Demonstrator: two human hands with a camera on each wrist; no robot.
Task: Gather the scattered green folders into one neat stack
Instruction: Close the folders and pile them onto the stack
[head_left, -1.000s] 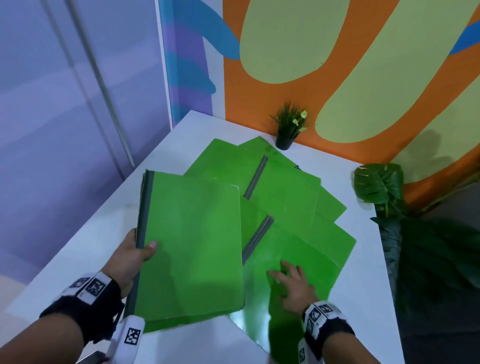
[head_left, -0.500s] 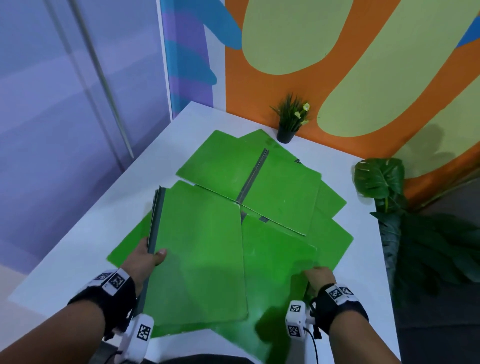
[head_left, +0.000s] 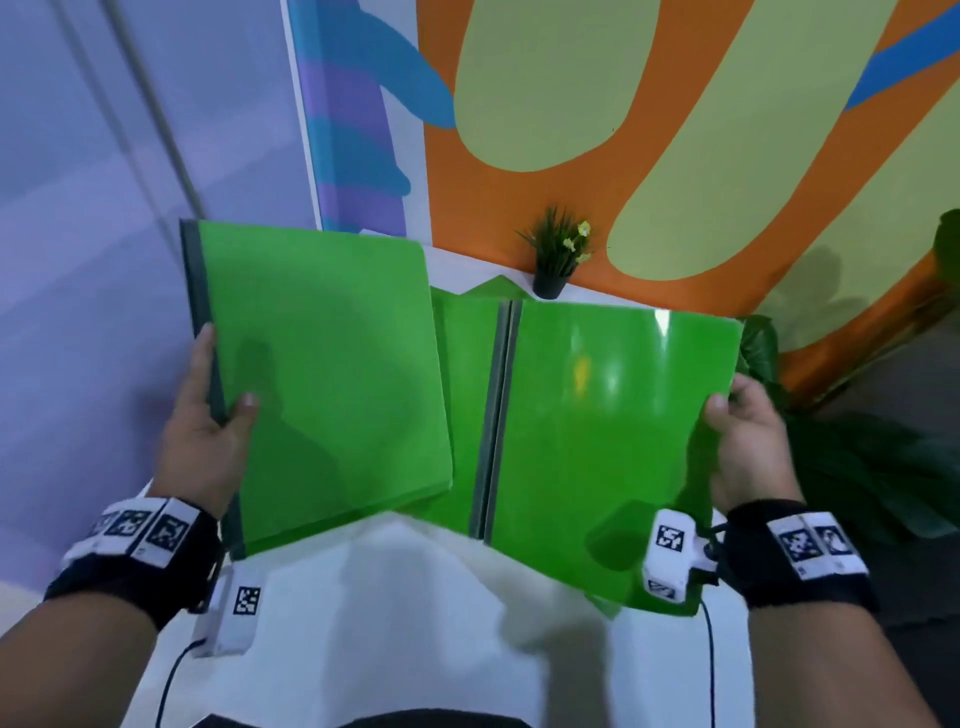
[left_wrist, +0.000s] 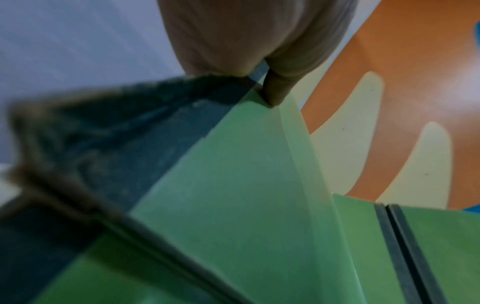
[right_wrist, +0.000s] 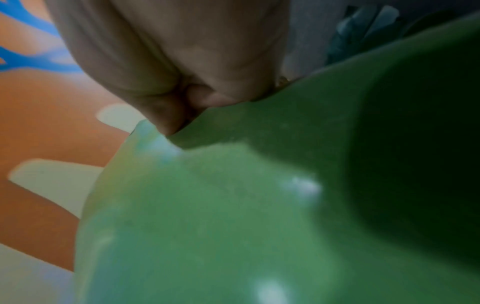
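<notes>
Left hand (head_left: 200, 441) gripping left folder bundle (head_left: 322, 374) at its dark spine, thumb on the cover; right hand (head_left: 748, 441) pinching right folder bundle (head_left: 613, 441) at its outer edge. Both bundles now raised off white table (head_left: 415, 613), formerly lying flat and overlapped; remaining folders (head_left: 462, 374) visible between them, beside potted plant (head_left: 558, 254).

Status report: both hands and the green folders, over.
Left hand grips left folders by spine. Right hand grips right folders. More folders behind. Nothing between.
</notes>
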